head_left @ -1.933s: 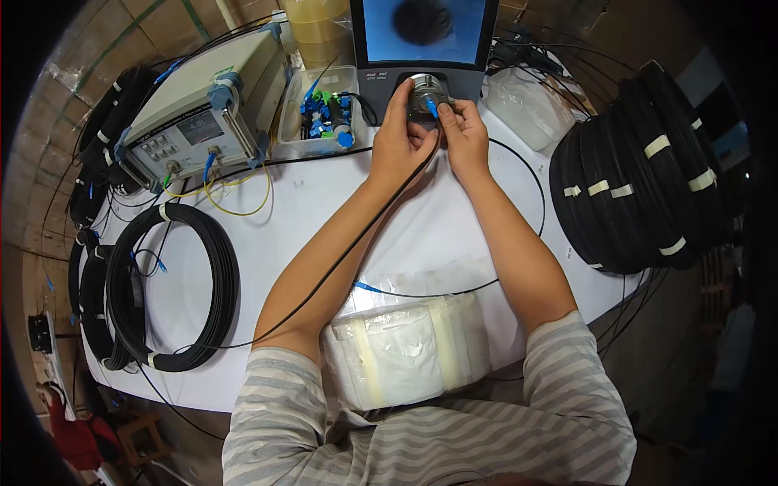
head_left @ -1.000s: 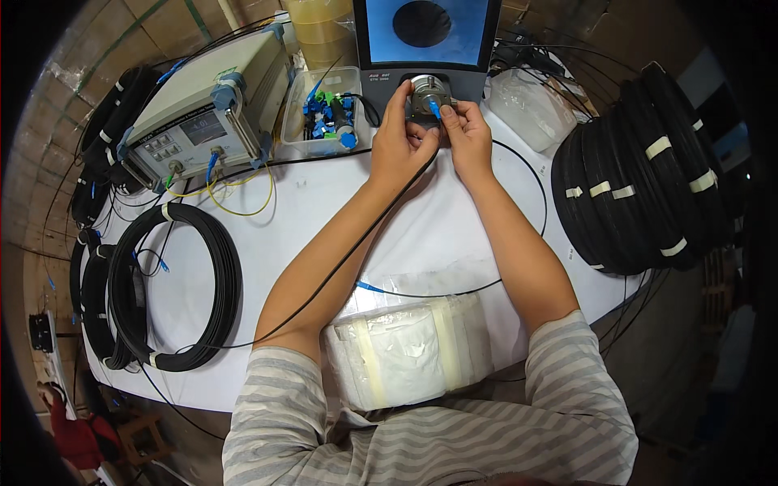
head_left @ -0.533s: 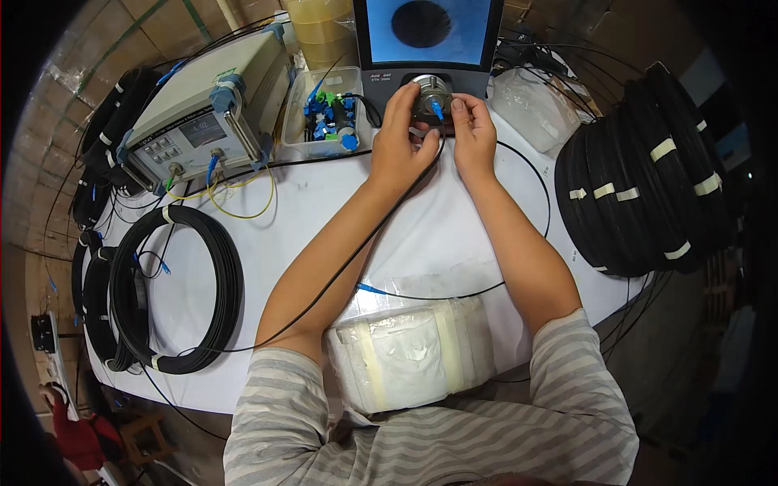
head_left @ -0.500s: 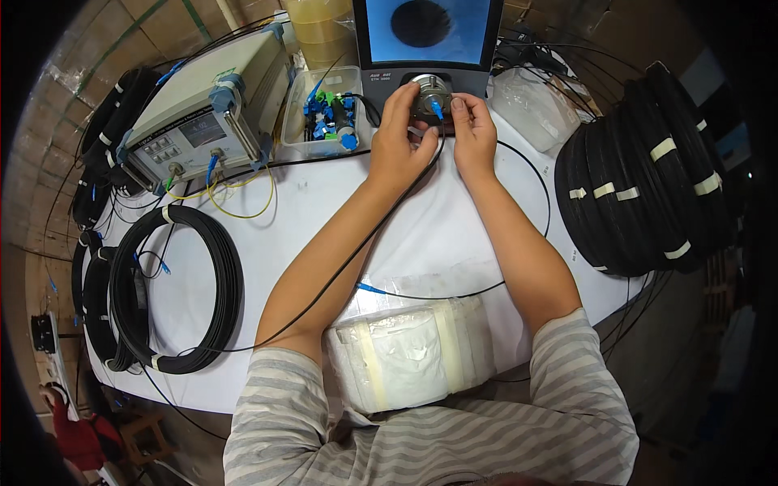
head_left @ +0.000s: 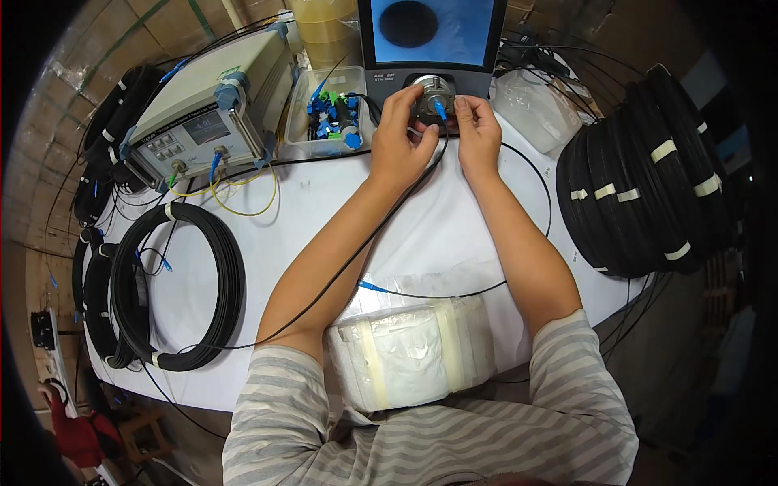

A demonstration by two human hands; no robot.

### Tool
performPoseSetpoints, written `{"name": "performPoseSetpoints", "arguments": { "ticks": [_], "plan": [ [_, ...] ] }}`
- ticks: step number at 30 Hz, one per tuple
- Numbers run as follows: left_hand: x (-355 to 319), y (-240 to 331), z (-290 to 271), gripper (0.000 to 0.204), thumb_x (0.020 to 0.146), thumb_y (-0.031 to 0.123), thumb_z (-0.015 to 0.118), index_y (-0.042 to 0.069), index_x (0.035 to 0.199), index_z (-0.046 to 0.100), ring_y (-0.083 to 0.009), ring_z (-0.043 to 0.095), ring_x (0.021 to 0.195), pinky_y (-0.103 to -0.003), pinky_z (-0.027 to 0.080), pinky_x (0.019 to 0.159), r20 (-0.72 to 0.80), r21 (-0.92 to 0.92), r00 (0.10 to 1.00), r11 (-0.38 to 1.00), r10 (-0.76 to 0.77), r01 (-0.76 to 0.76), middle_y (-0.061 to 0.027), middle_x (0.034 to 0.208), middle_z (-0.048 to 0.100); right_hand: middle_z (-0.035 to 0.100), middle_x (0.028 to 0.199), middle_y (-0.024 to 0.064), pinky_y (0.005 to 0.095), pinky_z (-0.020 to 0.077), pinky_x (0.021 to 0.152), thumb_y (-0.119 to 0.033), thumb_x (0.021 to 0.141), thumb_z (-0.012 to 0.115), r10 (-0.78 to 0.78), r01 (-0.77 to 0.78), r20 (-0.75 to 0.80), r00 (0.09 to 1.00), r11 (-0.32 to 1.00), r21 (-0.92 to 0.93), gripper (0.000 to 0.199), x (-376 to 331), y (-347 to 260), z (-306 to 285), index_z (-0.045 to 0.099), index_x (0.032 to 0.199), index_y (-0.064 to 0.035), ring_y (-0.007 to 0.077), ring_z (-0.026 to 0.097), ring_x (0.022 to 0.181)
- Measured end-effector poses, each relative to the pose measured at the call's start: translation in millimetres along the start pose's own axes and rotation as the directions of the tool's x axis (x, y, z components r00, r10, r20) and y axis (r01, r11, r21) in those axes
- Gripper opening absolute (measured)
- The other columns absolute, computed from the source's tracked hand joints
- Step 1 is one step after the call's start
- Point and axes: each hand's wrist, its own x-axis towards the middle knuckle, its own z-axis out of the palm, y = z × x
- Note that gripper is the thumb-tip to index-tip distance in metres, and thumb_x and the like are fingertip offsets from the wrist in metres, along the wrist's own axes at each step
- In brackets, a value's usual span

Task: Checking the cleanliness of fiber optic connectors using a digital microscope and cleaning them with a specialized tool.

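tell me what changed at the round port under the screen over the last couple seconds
Very little. Both hands stayed at the round metal port: the left hand beside it, the right hand pinching the blue connector there, with only slight finger shifts. The dark blob on the screen changed shape a bit. The black cable, coils and white bundle did not move.

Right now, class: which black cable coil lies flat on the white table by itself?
The coil at the table's left; the others are stacked at the right.

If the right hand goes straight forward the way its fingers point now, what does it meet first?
Probably the blue connector at the round metal port of the monitor unit; the right hand has its fingertips almost there, though depth is unclear.
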Motion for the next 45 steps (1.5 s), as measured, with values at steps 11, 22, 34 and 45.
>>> {"name": "performPoseSetpoints", "arguments": {
  "ticks": [11,22,34,45],
  "plan": [
    [0,-2,-1,0.062,0.083,0.001,0.072,0.006,0.142,0.052,-0.0145,0.067,0.081,-0.026,0.056,0.065,0.011,0.016,1.0,1.0,0.005,-0.005,-0.0118,0.139,0.054,0.072,0.096,0.002,0.0229,0.0536,0.071,-0.029,0.103,0.067,-0.003,0.003,-0.014,1.0,1.0,0.006,0.03,0,1,-1,0.07,0.114,-0.0019,0.0089,0.064,0.077],
    [-1,0,0,0.059,0.087,0.008,0.071,0.005,0.142,0.052,-0.0157,0.069,0.078,-0.027,0.056,0.063,-0.008,0.038,1.0,0.999,0.024,-0.023,-0.0125,0.138,0.054,0.063,0.121,0.0124,0.04,0.05,0.097,-0.006,0.083,0.078,-0.575,0.58,0.162,0.802,0.685,-0.442,0.029,-13,-32,8,0.071,0.11,-0.0057,0.0305,0.061,0.111],
    [-2,-20,-1,0.067,0.083,0.015,0.072,0.012,0.145,0.047,-0.035,0.068,0.106,-0.042,0.058,0.084,-0.012,0.224,0.971,0.947,0.239,-0.23,-0.0142,0.143,0.051,0.074,0.1,0.0092,0.0323,0.0535,0.087,-0.016,0.091,0.077,-0.405,0.532,0.405,0.819,0.802,-0.274,0.015,-34,-73,5,0.073,0.097,-0.0024,0.0218,0.069,0.097],
    [-8,7,-15,0.074,0.086,0.011,0.069,0.01,0.153,0.039,-0.0278,0.067,0.086,-0.038,0.055,0.08,0.088,0.093,0.994,0.994,-0.058,0.05,-0.0173,0.147,0.046,0.073,0.097,0.0096,0.0403,0.0556,0.088,0.004,0.087,0.074,0.091,-0.041,0.668,0.739,0.995,-0.09,0.013,-197,-163,-43,0.07,0.099,0.0017,0.0272,0.069,0.096]
  ]
}}
